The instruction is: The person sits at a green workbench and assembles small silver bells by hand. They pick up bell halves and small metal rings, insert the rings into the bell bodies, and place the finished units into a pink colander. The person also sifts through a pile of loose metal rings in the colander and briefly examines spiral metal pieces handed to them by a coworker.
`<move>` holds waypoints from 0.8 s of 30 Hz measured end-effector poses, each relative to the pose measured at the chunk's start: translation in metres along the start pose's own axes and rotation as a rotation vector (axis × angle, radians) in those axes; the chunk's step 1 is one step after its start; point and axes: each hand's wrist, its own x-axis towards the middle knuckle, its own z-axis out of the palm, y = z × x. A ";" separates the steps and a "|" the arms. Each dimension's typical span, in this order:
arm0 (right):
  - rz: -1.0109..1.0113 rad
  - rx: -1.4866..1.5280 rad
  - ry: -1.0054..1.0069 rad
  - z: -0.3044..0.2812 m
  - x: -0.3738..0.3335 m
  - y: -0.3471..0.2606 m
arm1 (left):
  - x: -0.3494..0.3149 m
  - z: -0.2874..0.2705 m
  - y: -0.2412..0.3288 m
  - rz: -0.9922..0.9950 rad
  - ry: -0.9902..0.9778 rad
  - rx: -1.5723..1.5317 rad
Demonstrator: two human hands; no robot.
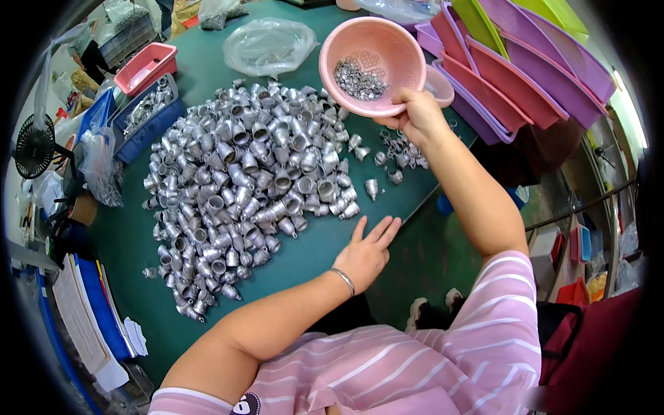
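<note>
The bowl is sitting in the right hand, over the far right part of the counter. Small metal parts are lying inside, bunching at the bottom. The right grip is grasping the rim — the thumb is lying over the edge, the fingers are bracing the wall from outside. For good control, the wrist should be holding steady and the bowl should be staying near level: a one-sided hold is risking tilt, and the contents would probably be sliding toward the low side. The left hand is extending near the counter's edge, its grip released, holding nothing; whether it is touching the surface cannot be told. A second support under the bowl would be adding stability. Metal cups are heaping to the left; loose pieces are lying near the right hand — clearance there is needing care. Stacked baskets are standing at the right.
</note>
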 end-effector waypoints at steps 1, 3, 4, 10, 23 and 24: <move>-0.009 -0.004 -0.002 -0.002 -0.018 -0.004 | 0.001 0.001 0.000 -0.001 -0.014 0.006; 0.024 -0.020 -0.020 -0.007 -0.048 -0.009 | -0.001 0.005 0.001 -0.009 0.010 0.037; 0.031 -0.034 -0.032 -0.011 -0.063 -0.011 | 0.000 0.004 0.001 -0.006 0.009 0.013; 0.109 -0.035 -0.060 -0.020 -0.136 -0.012 | -0.001 0.003 0.001 0.012 0.015 0.030; 0.107 -0.092 0.019 -0.026 -0.183 -0.013 | -0.001 0.001 0.004 0.001 -0.038 0.066; 0.103 -0.082 0.024 -0.025 -0.185 -0.013 | 0.000 0.000 0.004 -0.002 -0.042 0.055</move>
